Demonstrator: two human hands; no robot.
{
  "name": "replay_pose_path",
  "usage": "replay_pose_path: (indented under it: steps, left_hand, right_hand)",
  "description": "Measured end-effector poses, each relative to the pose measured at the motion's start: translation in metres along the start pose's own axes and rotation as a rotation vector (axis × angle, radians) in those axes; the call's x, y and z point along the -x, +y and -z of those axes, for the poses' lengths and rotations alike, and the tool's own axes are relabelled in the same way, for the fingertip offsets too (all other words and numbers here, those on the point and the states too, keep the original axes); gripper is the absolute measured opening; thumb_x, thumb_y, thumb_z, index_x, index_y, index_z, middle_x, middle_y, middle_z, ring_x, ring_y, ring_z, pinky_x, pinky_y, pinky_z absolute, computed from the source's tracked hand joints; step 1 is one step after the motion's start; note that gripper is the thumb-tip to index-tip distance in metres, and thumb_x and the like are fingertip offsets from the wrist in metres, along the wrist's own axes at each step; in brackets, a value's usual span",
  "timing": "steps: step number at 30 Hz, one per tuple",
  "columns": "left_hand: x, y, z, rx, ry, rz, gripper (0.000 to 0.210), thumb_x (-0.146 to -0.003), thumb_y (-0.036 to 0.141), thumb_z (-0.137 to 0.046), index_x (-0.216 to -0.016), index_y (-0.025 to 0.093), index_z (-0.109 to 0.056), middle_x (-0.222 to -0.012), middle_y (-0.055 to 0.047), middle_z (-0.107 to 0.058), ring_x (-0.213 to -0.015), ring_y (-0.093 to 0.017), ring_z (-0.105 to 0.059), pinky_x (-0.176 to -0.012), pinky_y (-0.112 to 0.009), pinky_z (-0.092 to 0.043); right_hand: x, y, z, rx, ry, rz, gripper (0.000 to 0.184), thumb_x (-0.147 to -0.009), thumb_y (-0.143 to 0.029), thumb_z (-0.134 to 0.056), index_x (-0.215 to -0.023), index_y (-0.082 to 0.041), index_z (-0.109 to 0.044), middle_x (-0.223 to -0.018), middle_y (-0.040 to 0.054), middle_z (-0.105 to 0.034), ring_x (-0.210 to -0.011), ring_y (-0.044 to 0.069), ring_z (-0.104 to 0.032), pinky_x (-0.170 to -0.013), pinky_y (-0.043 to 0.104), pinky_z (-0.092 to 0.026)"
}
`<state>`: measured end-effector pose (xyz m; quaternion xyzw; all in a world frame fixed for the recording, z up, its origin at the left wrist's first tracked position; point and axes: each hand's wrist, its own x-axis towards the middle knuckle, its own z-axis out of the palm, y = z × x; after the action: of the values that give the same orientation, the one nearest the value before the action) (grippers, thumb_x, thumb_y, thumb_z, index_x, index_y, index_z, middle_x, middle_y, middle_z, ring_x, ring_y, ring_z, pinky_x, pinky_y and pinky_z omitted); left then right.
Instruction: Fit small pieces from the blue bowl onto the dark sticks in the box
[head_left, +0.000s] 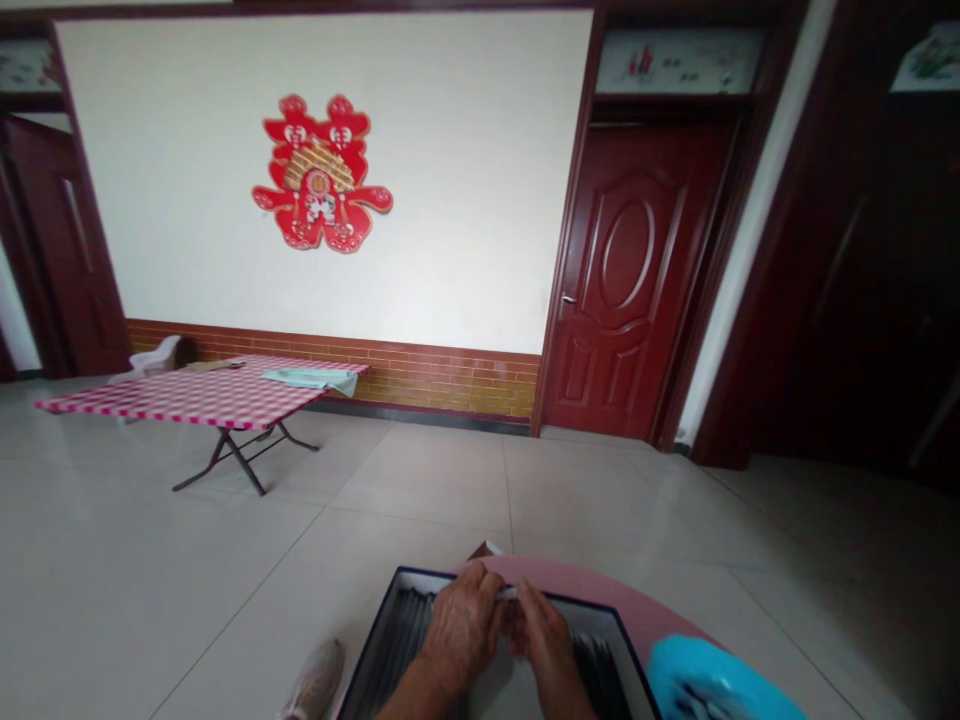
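My left hand (459, 625) and my right hand (546, 640) meet above a shallow, dark-rimmed box (424, 579). Their fingers are closed on a small whitish piece (508, 593) that I cannot name more exactly; the fingers cover most of it. Inside the box, a row of thin dark strips (396, 635) lies left of my hands. More dark strips (600, 668) are on the right, with a pale surface between the two groups.
The box rests on a round pink tabletop (600, 588). At its right sits a bright blue bag or container (716, 675). A shoe (316, 680) shows at lower left. Farther off stand a folding table with a checked cloth (202, 395) and a red door (626, 270).
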<state>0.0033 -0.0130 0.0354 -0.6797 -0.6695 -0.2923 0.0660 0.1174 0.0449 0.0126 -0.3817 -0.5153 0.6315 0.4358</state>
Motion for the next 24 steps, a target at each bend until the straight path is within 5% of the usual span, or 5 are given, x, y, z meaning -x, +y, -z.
replay_pose_path:
  steps: [6, 15, 24]
  left_hand:
    - [0.001, -0.002, -0.001, 0.029, -0.034, 0.008, 0.018, -0.082, 0.013, -0.045, -0.097, 0.021, -0.053, -0.095, -0.005, -0.056, -0.082, -0.016, -0.058, -0.067, -0.024, -0.046]
    - [0.002, -0.01, -0.015, -0.014, 0.041, -0.097, 0.016, -0.087, 0.015, -0.04, -0.095, 0.021, -0.053, -0.09, -0.004, -0.059, -0.081, -0.017, -0.061, -0.065, -0.024, -0.048]
    - [0.002, -0.008, -0.019, -0.012, 0.026, -0.08, 0.019, -0.084, 0.012, -0.041, -0.096, 0.019, -0.054, -0.086, -0.005, -0.062, -0.074, -0.017, -0.062, -0.062, -0.024, -0.047]
  right_hand:
    - [0.004, -0.005, -0.005, -0.112, 0.049, -0.077, 0.046, -0.061, -0.058, -0.063, -0.073, -0.014, -0.064, -0.061, 0.0034, -0.066, -0.052, 0.015, -0.057, -0.046, 0.023, -0.039]
    - [-0.004, 0.003, -0.003, -0.033, 0.099, 0.045, 0.043, -0.067, -0.058, -0.057, -0.06, -0.016, -0.059, -0.048, -0.0013, -0.056, -0.042, 0.01, -0.045, -0.04, 0.022, -0.031]
    - [-0.004, -0.003, -0.003, 0.049, 0.182, 0.094, 0.037, -0.069, -0.053, -0.056, -0.057, -0.018, -0.059, -0.048, -0.0005, -0.057, -0.044, 0.013, -0.048, -0.043, 0.025, -0.035]
